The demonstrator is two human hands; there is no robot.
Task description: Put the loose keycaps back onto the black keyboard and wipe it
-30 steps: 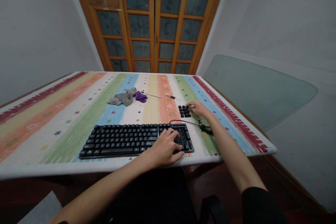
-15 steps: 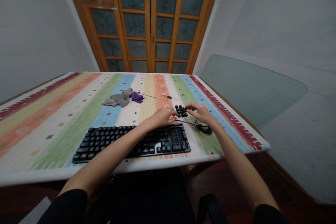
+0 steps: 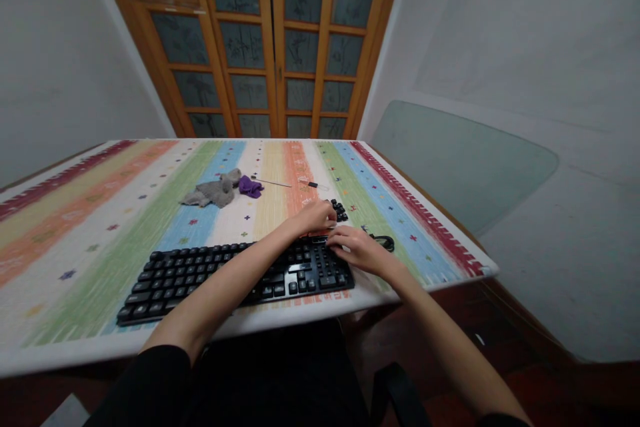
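A black keyboard [image 3: 185, 277] lies along the table's front edge, its middle partly covered by my left forearm. Over its upper right corner, my right hand [image 3: 357, 248] bends down with fingers drawn together at the number-pad keys; whatever is between the fingertips is hidden. My left hand [image 3: 316, 216] is just behind the keyboard's back edge, fingers curled together, and what they hold, if anything, cannot be made out. Several loose black keycaps [image 3: 341, 211] sit in a cluster right beside the left fingertips, partly covered by that hand. A coiled black cable [image 3: 385, 242] shows behind my right hand.
Farther back lie a grey cloth [image 3: 215, 192], a purple cloth [image 3: 251, 187], a thin metal rod [image 3: 274, 183] and a small tool with a black middle [image 3: 313, 185]. A striped cloth covers the table [image 3: 120, 227]. Wooden glazed doors [image 3: 275, 47] stand behind it.
My right hand has moved from the loose keycaps toward me and left, onto the keyboard's upper right. My left hand stays by the keycaps, now covering more of them. The view has shifted slightly.
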